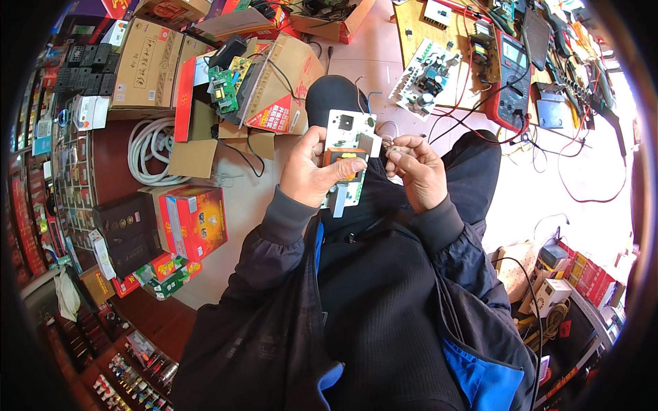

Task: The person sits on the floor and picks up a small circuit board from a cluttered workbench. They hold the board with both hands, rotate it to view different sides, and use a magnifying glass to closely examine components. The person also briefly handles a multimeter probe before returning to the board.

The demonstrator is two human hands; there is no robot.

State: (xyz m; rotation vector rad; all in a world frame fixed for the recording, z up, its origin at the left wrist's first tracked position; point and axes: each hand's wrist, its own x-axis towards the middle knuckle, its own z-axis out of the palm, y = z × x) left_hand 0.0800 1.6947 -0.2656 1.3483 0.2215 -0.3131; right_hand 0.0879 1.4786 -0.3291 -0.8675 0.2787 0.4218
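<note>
My left hand (307, 177) grips a white circuit board (345, 139) upright above my lap, thumb across its front. The board carries a transformer with yellow and orange wrapping, grey metal heatsinks and a black square part. Close to the board's right edge, my right hand (421, 172) has its thumb and fingers pinched together on thin wires (388, 130). Those fingertips partly hide the wire ends, and whether they touch the board is unclear.
On a wooden bench (411, 31) at the upper right lie another circuit board (426, 79), a red multimeter (510, 82) and tangled leads. Cardboard boxes (291, 68) and a green board (223, 90) stand upper left, above a coiled white cable (145, 154) and red box (195, 219).
</note>
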